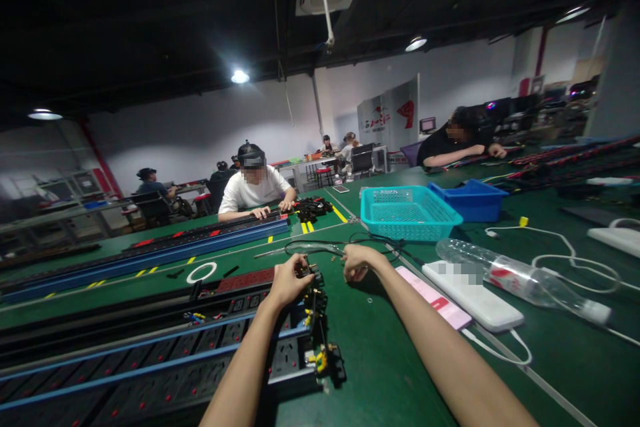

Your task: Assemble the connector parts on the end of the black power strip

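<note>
My left hand (291, 281) is curled over the right-hand end of a dark power strip with brown-red sockets (246, 280), thumb and fingers closed around its end part. My right hand (357, 261) is held just right of it, above the green table, with fingers pinched together; what they hold, if anything, is hidden. Thin black cables (395, 248) lie behind the right hand. Nearer to me are more power strips with black sockets (207, 337) and blue edges, lying side by side. Yellow wire ends and a black end piece (336, 363) stick out at their right ends.
A turquoise basket (410, 230) and a blue bin (473, 203) stand behind my right hand. To the right lie a pink phone (425, 293), a white power bank (475, 300) and a plastic bottle (515, 273). A white ring (201, 272) lies left. Co-workers sit across the table.
</note>
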Demonstrator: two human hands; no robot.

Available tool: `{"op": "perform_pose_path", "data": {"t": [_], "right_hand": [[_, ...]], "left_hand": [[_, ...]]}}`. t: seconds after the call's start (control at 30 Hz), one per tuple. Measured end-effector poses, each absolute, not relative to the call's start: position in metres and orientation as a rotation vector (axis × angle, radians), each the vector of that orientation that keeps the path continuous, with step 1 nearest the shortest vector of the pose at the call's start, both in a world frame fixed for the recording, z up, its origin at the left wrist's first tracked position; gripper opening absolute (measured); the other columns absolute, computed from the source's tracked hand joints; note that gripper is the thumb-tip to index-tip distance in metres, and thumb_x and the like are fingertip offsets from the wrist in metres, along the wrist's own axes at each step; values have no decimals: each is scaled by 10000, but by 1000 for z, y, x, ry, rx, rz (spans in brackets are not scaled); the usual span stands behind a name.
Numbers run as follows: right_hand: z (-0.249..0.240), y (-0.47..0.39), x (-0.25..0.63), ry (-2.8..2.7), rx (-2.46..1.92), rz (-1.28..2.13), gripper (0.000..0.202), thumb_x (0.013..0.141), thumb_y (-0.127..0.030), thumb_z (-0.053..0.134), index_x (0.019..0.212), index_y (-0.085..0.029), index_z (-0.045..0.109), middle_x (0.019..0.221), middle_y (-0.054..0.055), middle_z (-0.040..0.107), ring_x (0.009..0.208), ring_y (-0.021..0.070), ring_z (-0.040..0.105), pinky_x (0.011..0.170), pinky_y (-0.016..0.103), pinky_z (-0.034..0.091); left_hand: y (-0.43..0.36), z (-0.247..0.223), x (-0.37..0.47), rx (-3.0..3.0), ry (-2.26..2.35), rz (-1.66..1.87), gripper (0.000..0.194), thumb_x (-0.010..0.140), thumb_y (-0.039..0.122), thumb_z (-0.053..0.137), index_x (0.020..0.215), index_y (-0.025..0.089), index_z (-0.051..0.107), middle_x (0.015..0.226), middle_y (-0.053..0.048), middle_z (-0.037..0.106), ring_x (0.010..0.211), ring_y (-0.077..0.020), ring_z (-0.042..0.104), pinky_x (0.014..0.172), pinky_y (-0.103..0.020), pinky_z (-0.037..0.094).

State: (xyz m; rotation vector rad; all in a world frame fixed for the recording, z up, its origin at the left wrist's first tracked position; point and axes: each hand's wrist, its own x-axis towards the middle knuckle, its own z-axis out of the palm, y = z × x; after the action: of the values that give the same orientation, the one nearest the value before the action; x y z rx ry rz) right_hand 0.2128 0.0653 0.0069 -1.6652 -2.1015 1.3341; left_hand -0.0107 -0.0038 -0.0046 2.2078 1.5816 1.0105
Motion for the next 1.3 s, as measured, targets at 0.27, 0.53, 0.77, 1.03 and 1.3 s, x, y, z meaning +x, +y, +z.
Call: {"op": "perform_pose_path", "data": {"t": [0.27, 0.53, 0.77, 1.03, 1.3], "right_hand": [[-6, 64, 177, -1702, -708, 1528, 454, 508, -163, 683, 651, -223, 257, 676, -16, 642, 566, 107, 564, 571, 265, 472], [-30, 73, 165, -1522, -695, 1445, 477, 463, -155, 696, 639, -229, 259, 650, -25, 622, 636, 127, 579, 659, 284, 439], [-34, 72, 168, -1561, -697, 1485, 510, 428, -156, 735, 636, -226, 275, 664, -18, 636, 622, 125, 576, 653, 284, 434], [-31, 69, 166, -1546, -711, 1491, 524, 413, -161, 755, 622, -219, 278, 705, 3, 656, 640, 131, 582, 671, 302, 443], [-33, 71, 166, -1544, -680, 1534, 541, 417, -167, 767, 628, -220, 272, 709, 9, 655, 633, 130, 588, 651, 292, 442]], "left_hand": [[-5, -3, -9, 2169, 1585, 1026, 260, 656, 254, 685, 861, 205, 531, 880, 8, 676, 794, -166, 626, 764, -265, 430], [-4, -5, -9, 2174, 1582, 1039, 258, 667, 273, 683, 865, 202, 533, 896, 8, 671, 798, -160, 624, 755, -257, 430], [-4, -5, -9, 2162, 1587, 1040, 284, 673, 319, 690, 885, 197, 546, 873, 4, 673, 759, -155, 613, 725, -254, 432], [-4, -5, -10, 2163, 1591, 1048, 285, 660, 298, 698, 888, 200, 557, 891, 1, 681, 781, -165, 615, 742, -262, 439], [-4, -3, -9, 2169, 1584, 1041, 290, 654, 296, 699, 888, 198, 557, 890, 1, 676, 785, -164, 613, 744, -260, 434]]}}
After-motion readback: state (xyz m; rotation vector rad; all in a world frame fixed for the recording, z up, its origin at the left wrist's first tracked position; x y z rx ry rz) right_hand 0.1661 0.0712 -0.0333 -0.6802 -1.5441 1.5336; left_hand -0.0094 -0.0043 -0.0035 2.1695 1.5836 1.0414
